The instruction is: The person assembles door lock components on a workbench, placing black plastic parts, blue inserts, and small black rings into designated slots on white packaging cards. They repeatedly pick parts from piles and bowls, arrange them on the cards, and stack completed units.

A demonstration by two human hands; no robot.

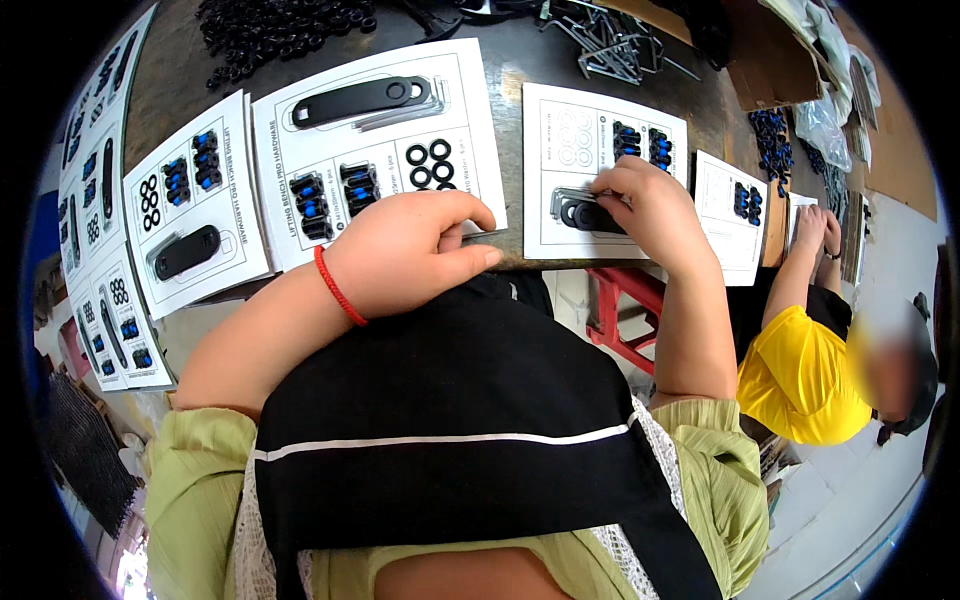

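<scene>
My left hand (415, 240) rests over the lower edge of a printed hardware card (390, 125), index finger and thumb apart, nothing visible between them. Black bolts with blue bands (312, 205), black washers (430, 165), a long flat black wrench (350, 102) and hex keys (405, 118) lie on this card. On the card to its right (545, 240), my right hand (650, 205) closes its thumb and fingertips at a second black wrench (590, 215), beside hex keys (570, 195). My palm hides the wrench's right end. Banded bolts (628, 140) lie above that hand.
Filled cards (250, 255) overlap at the left. A smaller card (715, 240) with bolts lies at the right. Loose black washers (270, 35) and hex keys (610, 45) are heaped at the back. A co-worker in yellow (805, 380) works at right; a red stool (625, 315) stands below the table.
</scene>
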